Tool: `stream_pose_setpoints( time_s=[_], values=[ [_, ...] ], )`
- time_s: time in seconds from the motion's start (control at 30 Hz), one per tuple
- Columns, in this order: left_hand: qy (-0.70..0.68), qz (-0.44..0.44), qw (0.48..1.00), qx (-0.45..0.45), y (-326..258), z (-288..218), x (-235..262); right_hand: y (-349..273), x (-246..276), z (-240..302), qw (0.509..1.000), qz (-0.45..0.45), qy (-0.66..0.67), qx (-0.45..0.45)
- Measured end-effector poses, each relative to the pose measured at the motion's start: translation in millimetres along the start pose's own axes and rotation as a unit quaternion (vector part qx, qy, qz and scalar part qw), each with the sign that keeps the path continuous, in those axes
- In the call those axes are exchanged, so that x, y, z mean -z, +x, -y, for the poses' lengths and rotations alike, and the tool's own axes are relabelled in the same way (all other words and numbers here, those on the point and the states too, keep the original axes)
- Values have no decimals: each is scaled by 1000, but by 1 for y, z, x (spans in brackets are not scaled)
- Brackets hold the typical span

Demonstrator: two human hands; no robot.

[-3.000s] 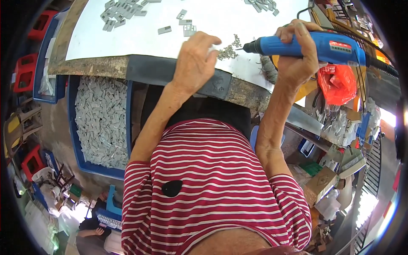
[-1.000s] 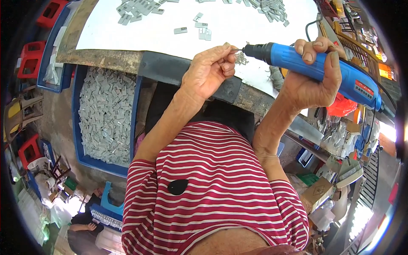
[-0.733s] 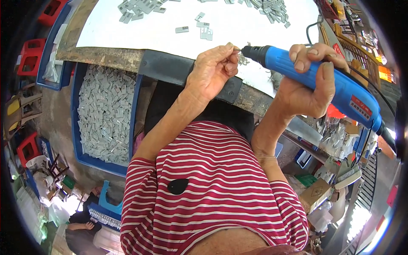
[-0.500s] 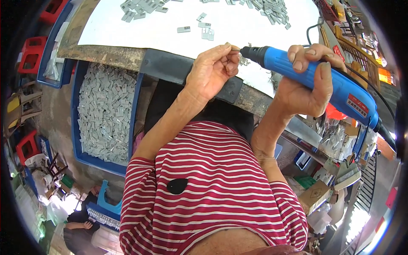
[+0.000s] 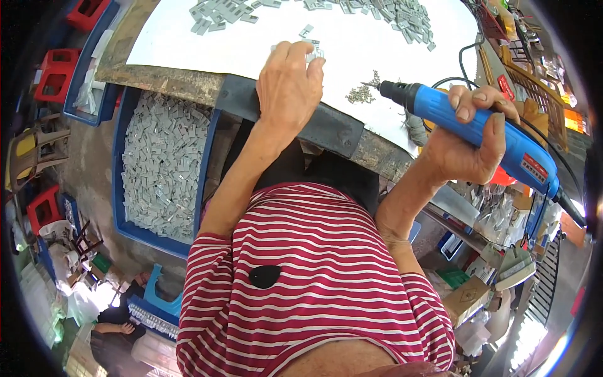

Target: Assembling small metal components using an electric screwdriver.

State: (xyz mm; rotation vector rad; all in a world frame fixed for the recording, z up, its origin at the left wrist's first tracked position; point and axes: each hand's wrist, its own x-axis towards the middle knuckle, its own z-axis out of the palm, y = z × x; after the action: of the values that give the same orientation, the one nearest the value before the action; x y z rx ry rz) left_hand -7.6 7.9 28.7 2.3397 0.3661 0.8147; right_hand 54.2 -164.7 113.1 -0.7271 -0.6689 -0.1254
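Since the earlier frame, your left hand (image 5: 289, 78) is leaving the tool tip and reaching flat onto the white table (image 5: 188, 44), fingers extended over small grey metal pieces (image 5: 309, 45); whether it is gripping one, you cannot tell. Your right hand (image 5: 468, 141) is wrapping closed around the blue electric screwdriver (image 5: 477, 129), just right of the table edge. Expect a stiff, moderately heavy tool; hold it mid-body. Beside the bit, loose screws (image 5: 361, 94) are lying.
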Motion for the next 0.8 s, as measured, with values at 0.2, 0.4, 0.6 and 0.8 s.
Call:
stream_pose_setpoints(
  time_s=[0.2, 0.4, 0.6, 0.8],
  values=[
    [168, 33, 985, -23, 4, 9, -19, -5, 3, 2, 1000, -26, -8, -5],
    [199, 55, 978, -42, 2, 11, -28, -7, 10, 4, 999, -34, -10, -6],
    [172, 71, 980, -62, 0, 11, -32, -9, 14, 5, 999, -47, 10, -13],
    [88, 98, 990, -60, 1, 13, -26, -11, 17, 4, 999, -51, -2, -9]
  ],
)
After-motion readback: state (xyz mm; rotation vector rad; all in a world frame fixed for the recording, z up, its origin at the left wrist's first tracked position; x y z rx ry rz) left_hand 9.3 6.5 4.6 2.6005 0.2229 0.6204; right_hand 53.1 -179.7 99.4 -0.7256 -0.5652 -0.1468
